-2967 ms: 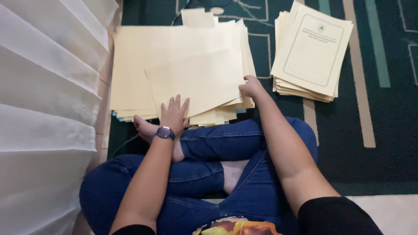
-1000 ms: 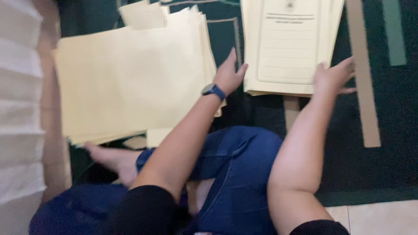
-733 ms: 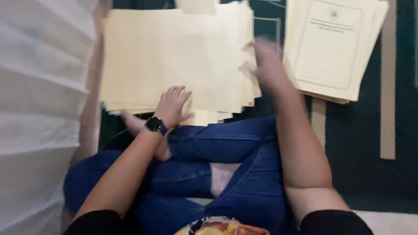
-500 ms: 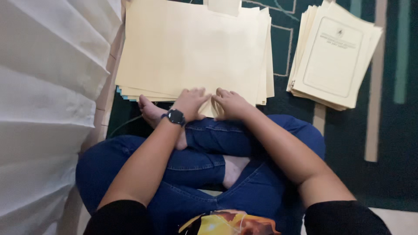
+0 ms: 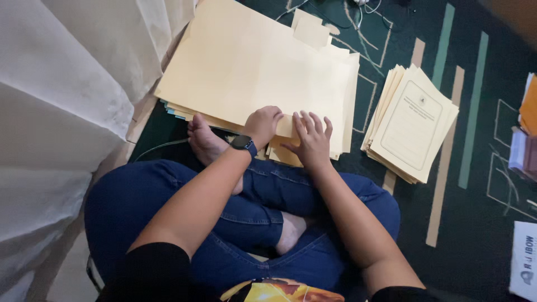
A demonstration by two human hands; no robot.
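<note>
Having drawn back since half a second ago, both now at the near edge of the big cream paper stack that spreads away ahead of them; suggests a fresh sheet being worked loose. Left hand curled, fingertips pinching the stack's front edge; right hand spread flat, fingers splayed on the lower sheets, gripping nothing. Off to the right of the right hand, well apart: smaller fanned pile of cream folders, top cover bearing a dark rectangular border and small emblem. Further right, orange and white papers at the frame edge. Beyond the stack, a small cream slip. Dark wristwatch on the left wrist.
</note>
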